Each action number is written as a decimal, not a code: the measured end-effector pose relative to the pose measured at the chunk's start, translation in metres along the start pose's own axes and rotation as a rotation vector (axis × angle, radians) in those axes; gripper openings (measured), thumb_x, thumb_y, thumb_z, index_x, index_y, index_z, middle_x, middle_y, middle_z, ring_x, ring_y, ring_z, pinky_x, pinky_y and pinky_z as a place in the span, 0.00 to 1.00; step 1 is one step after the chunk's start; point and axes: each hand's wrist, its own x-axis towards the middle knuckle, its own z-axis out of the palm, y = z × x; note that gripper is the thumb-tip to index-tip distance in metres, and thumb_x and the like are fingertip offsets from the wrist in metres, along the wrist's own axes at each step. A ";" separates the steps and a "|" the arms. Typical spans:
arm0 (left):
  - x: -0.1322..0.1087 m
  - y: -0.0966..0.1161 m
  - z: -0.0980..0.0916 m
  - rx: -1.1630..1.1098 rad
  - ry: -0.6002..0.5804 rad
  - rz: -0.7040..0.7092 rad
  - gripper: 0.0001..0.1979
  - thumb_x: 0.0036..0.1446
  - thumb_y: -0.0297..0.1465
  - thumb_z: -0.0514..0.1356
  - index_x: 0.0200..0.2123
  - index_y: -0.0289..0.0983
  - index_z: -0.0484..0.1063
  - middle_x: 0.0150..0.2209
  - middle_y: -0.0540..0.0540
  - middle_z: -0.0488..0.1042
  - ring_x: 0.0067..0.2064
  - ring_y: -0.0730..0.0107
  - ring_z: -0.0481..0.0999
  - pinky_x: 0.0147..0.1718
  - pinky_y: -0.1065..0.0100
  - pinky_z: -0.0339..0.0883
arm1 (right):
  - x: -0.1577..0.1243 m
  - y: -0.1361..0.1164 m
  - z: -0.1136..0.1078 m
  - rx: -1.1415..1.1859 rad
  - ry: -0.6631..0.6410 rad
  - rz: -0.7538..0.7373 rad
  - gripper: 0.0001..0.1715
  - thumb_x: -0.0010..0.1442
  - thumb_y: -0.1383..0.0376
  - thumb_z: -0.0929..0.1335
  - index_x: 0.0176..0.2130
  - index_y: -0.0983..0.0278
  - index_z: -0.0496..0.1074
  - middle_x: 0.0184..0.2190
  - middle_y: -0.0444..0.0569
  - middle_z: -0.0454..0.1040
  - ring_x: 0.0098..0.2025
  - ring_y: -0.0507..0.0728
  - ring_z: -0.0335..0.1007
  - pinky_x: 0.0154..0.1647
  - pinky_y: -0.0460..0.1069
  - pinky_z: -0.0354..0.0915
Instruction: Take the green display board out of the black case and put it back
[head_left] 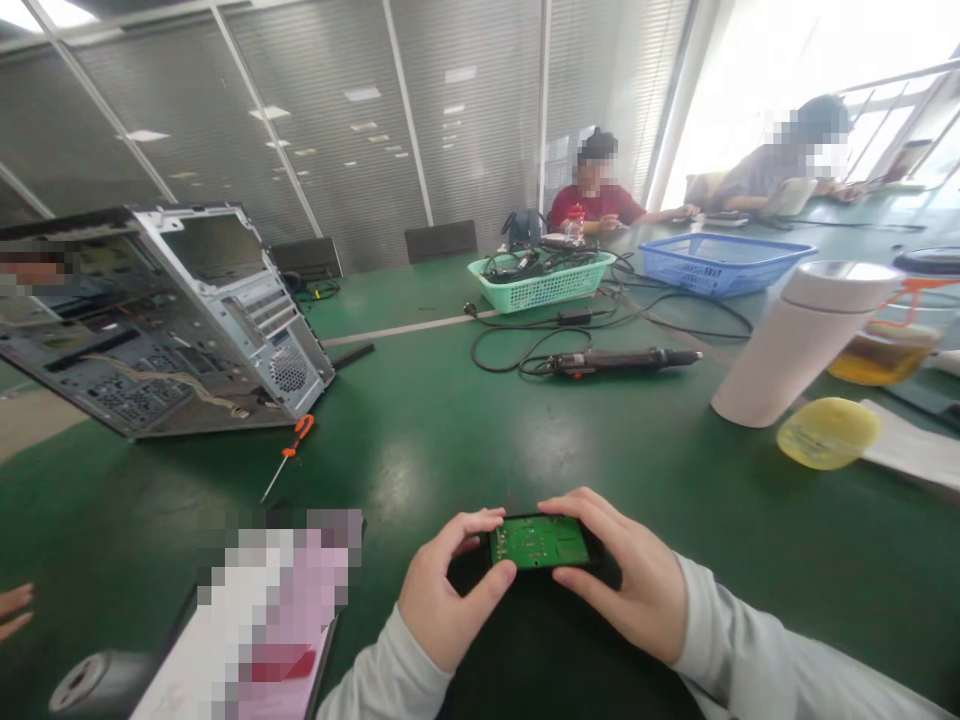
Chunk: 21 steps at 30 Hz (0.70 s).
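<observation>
A small green circuit board (540,541) in a black frame is held between my two hands, low over the front of the green table (420,440). My left hand (451,580) pinches its left end, thumb on the near edge and fingers on the far edge. At the right end, my right hand (626,575) grips it the same way. Solder points show on the board's upper face; its underside is hidden. Pale sleeves cover both wrists.
An open computer case (225,330) stands left, an orange-handled screwdriver (292,450) beside it. Behind lie a corded electric screwdriver (615,362), a green basket (544,290) of cables and a blue basket (720,265). A white tumbler (802,345) stands right. Two people sit beyond; another person's fingers (15,610) show left.
</observation>
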 end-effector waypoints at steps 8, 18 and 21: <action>0.000 -0.001 0.001 -0.127 -0.033 -0.066 0.08 0.48 0.29 0.67 0.34 0.39 0.74 0.44 0.40 0.79 0.50 0.53 0.76 0.46 0.59 0.70 | -0.003 -0.009 0.004 0.022 0.084 0.067 0.19 0.57 0.64 0.65 0.49 0.60 0.67 0.42 0.51 0.71 0.43 0.59 0.71 0.41 0.51 0.68; -0.002 -0.005 0.000 -0.315 -0.015 -0.140 0.14 0.52 0.42 0.66 0.37 0.38 0.75 0.39 0.43 0.78 0.42 0.58 0.77 0.41 0.63 0.70 | -0.003 -0.018 0.008 0.226 0.108 0.342 0.18 0.49 0.60 0.70 0.42 0.61 0.72 0.38 0.49 0.76 0.39 0.61 0.73 0.39 0.50 0.69; -0.003 -0.002 0.000 -0.259 -0.034 -0.148 0.16 0.53 0.44 0.64 0.35 0.38 0.73 0.34 0.45 0.77 0.38 0.60 0.77 0.38 0.65 0.70 | 0.000 -0.023 0.006 0.265 0.070 0.412 0.11 0.48 0.58 0.70 0.33 0.60 0.73 0.29 0.47 0.75 0.34 0.60 0.72 0.33 0.50 0.68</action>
